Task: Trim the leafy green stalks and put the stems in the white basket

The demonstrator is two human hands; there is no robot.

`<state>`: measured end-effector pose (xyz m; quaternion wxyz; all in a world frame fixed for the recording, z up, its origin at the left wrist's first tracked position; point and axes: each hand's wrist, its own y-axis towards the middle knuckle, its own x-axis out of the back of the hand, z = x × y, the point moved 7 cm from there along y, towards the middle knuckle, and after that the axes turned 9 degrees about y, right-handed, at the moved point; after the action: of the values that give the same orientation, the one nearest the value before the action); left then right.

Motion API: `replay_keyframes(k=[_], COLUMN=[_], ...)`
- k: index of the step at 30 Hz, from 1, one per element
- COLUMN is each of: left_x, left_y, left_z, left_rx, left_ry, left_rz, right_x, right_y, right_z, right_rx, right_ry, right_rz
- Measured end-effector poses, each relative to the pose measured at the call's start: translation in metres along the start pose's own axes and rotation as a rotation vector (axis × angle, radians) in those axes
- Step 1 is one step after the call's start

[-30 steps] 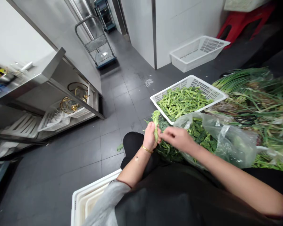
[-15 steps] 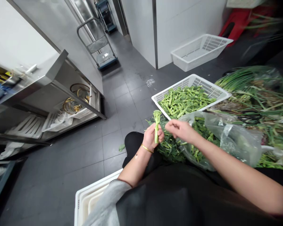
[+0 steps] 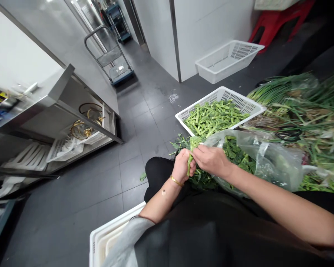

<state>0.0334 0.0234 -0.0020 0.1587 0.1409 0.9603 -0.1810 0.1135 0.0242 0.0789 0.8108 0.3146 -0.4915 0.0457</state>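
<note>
A green vegetable stalk (image 3: pixel 189 163) with a leafy head is held upright in my left hand (image 3: pixel 182 165), its fingers wrapped round the stem. My right hand (image 3: pixel 211 159) touches the same stalk near its top, thumb and fingers pinched together; what exactly they pinch is hidden. Just beyond my hands stands a white basket (image 3: pixel 256 111) with many cut green stalks (image 3: pixel 214 116). Beneath and beside my hands lie loose dark green leaves (image 3: pixel 202 181), and an open clear plastic bag (image 3: pixel 278 167) of leafy greens is under my right forearm.
Spring onions (image 3: pixel 284 92) are heaped at the right. Another white basket (image 3: pixel 219 70) stands by the wall near a red stool (image 3: pixel 269 26). A steel table (image 3: pixel 58 89) and a trolley (image 3: pixel 119 70) are at the left, stacked white containers (image 3: pixel 100 237) beside me.
My right hand has moved left onto the stalk, which it was apart from before. My left hand has turned slightly with the stalk in it. The view has shifted a little.
</note>
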Motion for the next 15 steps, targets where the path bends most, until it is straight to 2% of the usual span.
replay_keyframes(k=[3,5,7,9,12,14,15], left_x=[-0.006,0.0,0.008,0.009,0.002,-0.002,-0.003], left_y=[-0.002,-0.002,-0.002,-0.003,-0.005,-0.004,-0.003], left_z=[0.004,0.0,-0.007,-0.012,-0.016,-0.014,-0.012], left_rx=[0.079,0.083,0.075,0.077,0.057,0.028,0.017], left_ry=[-0.104,-0.137,-0.153,-0.156,-0.115,-0.06,-0.034], left_rz=[0.047,-0.002,-0.015,0.061,0.188,0.189,0.169], right_x=[0.004,0.006,0.007,0.006,-0.004,-0.014,-0.017], right_y=[-0.008,-0.016,-0.024,-0.027,-0.021,-0.012,-0.006], right_z=[0.014,0.022,0.022,0.007,-0.031,-0.046,-0.048], right_rx=[0.127,0.186,0.159,-0.001,-0.378,-0.508,-0.515], right_ry=[0.024,0.132,0.307,0.531,0.762,0.801,0.782], right_rz=[0.007,0.057,0.138,0.202,0.192,0.166,0.14])
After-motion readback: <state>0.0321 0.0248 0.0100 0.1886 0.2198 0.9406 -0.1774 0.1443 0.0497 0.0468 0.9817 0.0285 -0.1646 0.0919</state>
